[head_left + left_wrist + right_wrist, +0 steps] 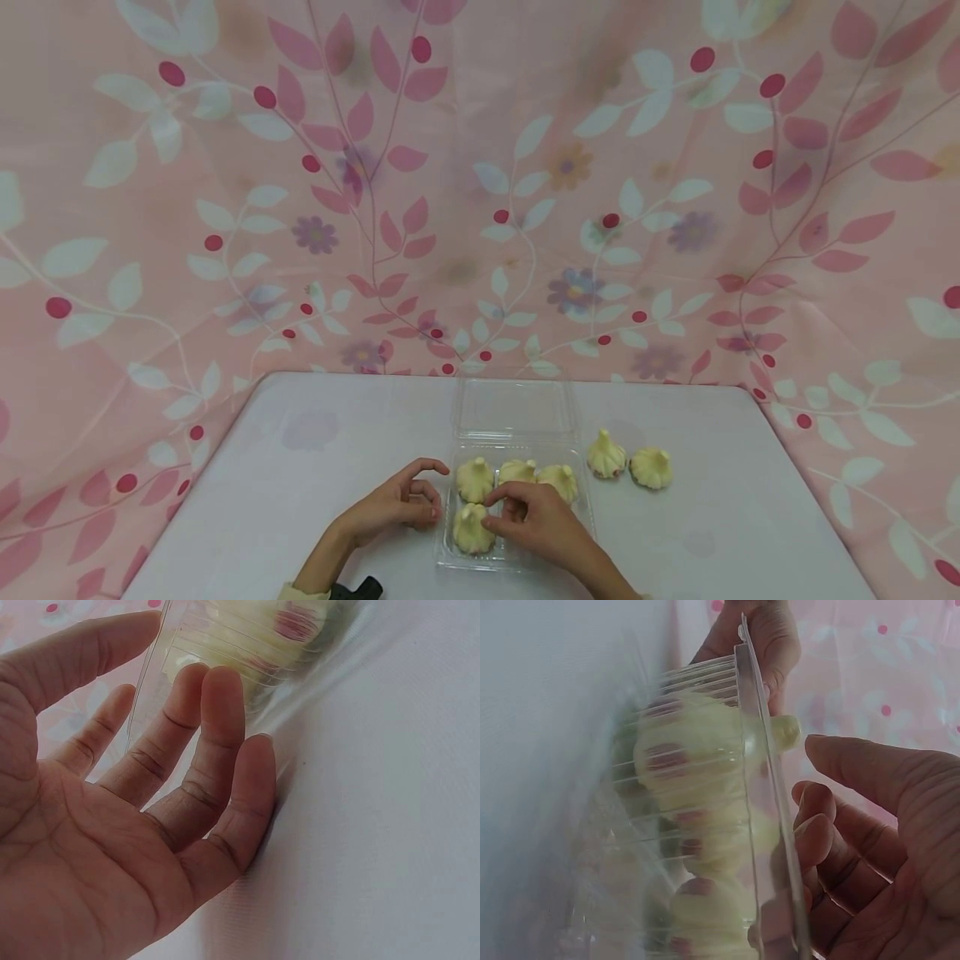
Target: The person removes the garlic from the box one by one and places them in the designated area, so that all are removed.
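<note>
A clear plastic box [487, 564] lies on the table with its lid folded back. Pale yellow garlic bulbs sit inside: three along the back row and one garlic bulb [470, 533] at the front left. My right hand [543, 523] is over the box, thumb and index finger apart beside that front bulb. In the right wrist view, a small gap separates the thumb from the bulb's stem [786, 731]. At the box's left side, my left hand [393, 504] has loosely bent fingers and holds nothing. Whether its fingertips touch the box wall is unclear.
Two more garlic bulbs, one [606, 455] and another [651, 468], stand on the white tabletop [705, 525] right of the box. The raised clear lid [517, 408] extends toward the table's back edge. A pink floral cloth [480, 167] hangs behind.
</note>
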Demonstrator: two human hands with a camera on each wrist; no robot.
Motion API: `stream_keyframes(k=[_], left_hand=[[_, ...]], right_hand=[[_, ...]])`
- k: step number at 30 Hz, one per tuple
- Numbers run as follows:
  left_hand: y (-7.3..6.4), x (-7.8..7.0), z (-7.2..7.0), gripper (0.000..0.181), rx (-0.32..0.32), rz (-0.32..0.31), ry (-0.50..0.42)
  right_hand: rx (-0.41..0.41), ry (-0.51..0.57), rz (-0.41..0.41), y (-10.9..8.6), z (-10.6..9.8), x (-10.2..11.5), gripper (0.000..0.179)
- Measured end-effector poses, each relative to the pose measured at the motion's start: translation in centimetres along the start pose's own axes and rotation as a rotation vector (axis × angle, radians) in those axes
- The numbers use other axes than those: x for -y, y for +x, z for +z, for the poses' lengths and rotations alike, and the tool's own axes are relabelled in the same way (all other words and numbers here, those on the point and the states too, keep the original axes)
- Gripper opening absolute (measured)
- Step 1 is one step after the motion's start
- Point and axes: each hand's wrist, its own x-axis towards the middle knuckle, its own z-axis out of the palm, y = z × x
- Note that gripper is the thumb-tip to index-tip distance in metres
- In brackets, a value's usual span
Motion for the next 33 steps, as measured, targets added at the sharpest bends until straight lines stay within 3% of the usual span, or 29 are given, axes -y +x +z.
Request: stream_keyframes(k=[22,33], left_hand=[[-0.1,0.1,-0.1,0.059,-0.005,-0.014,-0.006],[-0.2,0.1,0.0,0.058,-0.015,-0.017,-0.004]], right_hand=[[0.006,-0.014,0.044,0.5,1.6,-0.2,0.021],[-0.012,-0.022,0.020,0.6,2.4,-0.1,0.016]])
